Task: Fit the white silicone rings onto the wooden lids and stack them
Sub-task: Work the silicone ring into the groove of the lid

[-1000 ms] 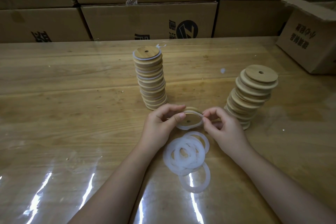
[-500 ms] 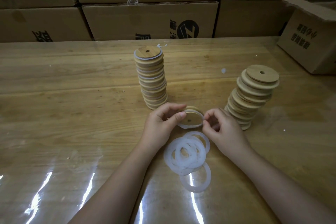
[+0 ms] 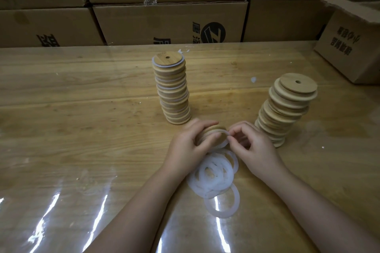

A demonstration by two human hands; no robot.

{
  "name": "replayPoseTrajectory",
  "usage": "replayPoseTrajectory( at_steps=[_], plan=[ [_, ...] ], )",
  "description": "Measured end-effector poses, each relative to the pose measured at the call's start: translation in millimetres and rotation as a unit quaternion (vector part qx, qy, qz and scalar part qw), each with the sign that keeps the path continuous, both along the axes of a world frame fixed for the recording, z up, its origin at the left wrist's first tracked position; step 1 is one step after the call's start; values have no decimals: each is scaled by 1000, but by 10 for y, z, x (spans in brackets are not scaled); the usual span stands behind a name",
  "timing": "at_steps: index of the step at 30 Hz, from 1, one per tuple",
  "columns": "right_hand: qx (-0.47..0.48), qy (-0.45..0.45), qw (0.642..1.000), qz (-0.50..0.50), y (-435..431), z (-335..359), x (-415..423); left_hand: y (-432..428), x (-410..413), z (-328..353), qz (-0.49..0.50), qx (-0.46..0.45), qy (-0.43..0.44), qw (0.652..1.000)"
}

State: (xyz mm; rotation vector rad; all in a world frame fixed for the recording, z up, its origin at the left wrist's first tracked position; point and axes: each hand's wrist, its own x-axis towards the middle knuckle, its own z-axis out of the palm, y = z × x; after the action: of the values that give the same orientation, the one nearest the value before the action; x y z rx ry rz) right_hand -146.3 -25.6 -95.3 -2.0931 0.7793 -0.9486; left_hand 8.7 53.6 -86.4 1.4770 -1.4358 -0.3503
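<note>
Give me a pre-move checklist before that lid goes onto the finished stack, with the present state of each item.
1. Lid gripped in left hand: ok.
2. Ring seated all round the lid: not ok, right hand pinches it at the rim.
3. Finished stack upright, top free: ok.
4. Bare-lid stack stable: not ok, it leans.
5. Loose rings within reach: ok.
6. Ring untwisted behind the fingers: cannot tell.

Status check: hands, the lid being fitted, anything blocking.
Left hand grips wooden lid; right hand pinches white ring at its rim. Ring only partly on. Loose rings lie below; nothing blocking.
</note>
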Motion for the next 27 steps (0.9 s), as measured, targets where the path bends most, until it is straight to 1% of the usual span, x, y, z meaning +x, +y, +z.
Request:
replayPoseTrajectory(
  at_steps=[1, 2, 3, 5, 6, 7, 13, 21, 27],
  plan=[
    [-7, -15, 1000, -2, 4, 6, -1, -2, -2, 1, 4, -9, -32, 999],
    [-15, -30, 999, -8, 5, 12, -2, -3, 3, 1, 12, -15, -45, 999],
    [-23, -41, 999, -13, 4, 17, -5, 0, 11, 5, 18, -16, -33, 999],
    [-40, -51, 998, -19, 4, 23, -9, 14, 16, 19, 12, 2, 45, 999],
    [-48, -52, 997, -19, 3, 21, -9, 18, 15, 23, 10, 10, 70, 997],
    [-52, -53, 997, -20, 0, 16, -11, 19, 14, 24, 12, 13, 79, 997],
    [-59, -58, 996, -25, -8, -11, 0, 18, 21, 28, 8, 10, 105, 994],
    [-37, -49, 997, -46, -14, -27, -5, 7, 41, 42, 4, 25, 133, 991],
    [-53, -3, 997, -59, -12, -26, -6, -7, 51, 42, -5, 29, 166, 986]
  ],
)
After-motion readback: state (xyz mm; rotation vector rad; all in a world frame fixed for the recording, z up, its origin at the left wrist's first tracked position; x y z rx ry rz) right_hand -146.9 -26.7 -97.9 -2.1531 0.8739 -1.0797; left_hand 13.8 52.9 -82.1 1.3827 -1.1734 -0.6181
